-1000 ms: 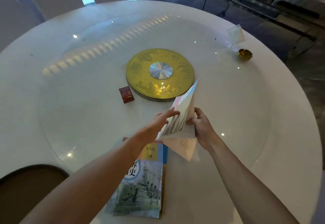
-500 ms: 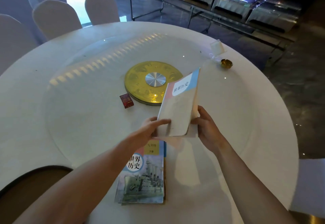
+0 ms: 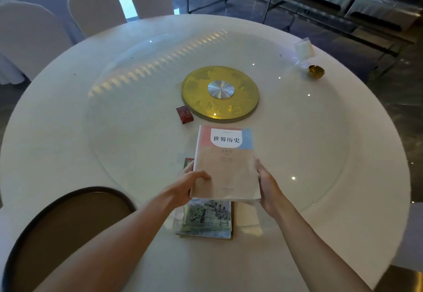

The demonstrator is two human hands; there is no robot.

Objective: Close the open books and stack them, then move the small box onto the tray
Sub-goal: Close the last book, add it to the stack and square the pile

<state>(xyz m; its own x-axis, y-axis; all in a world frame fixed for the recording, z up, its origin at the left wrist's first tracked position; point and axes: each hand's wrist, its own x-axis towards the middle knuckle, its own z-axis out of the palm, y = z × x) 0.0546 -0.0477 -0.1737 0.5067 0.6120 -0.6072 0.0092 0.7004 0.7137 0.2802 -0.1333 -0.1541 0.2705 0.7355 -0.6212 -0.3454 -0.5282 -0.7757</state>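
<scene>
We hold the closed book (image 3: 225,163) flat between both hands, above the lower book (image 3: 206,219) that lies shut on the table (image 3: 68,131) near us. Our left hand (image 3: 194,183) grips the near left edge, thumb on the cover and fingers curled beneath; our right hand (image 3: 266,184) presses its fingers, held together, against the right edge. To stack well, we judge it best to draw the book back toward us until its near edge meets that of the lower book, square the spines, then lower it flat and let go only once it rests. The held book's long axis runs away from us, title end pointing toward the gold disc (image 3: 219,93), spine on the left; the lower book lies much the same way, though it sits nearer and slightly left, so only partly covered. The small box (image 3: 185,114) lies just beside the disc's near left rim, apart from the books, untouched. The dark tray (image 3: 68,200) waits at the table's near left edge.
</scene>
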